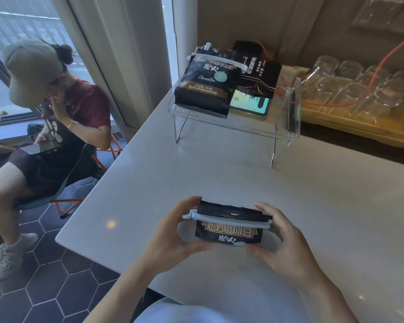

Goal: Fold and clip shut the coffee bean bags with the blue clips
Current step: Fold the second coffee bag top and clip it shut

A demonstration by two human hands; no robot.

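I hold a black coffee bean bag (229, 233) with gold lettering over the near part of the white table (219, 171). A pale blue clip (229, 219) runs across its folded top. My left hand (173, 236) grips the bag's left end at the clip's tip. My right hand (280, 243) grips the right end. On a clear acrylic stand (287, 122) at the back lies another black bag (205, 87) with a clip (217, 61) across its top, and a further black bag (258, 73) lies beside it.
A phone with a lit screen (248, 101) lies on the stand under the bags. Several clear glasses (359, 85) stand on a yellow tray at the right, with an orange cable over them. A seated person (56, 127) holding a phone is left of the table.
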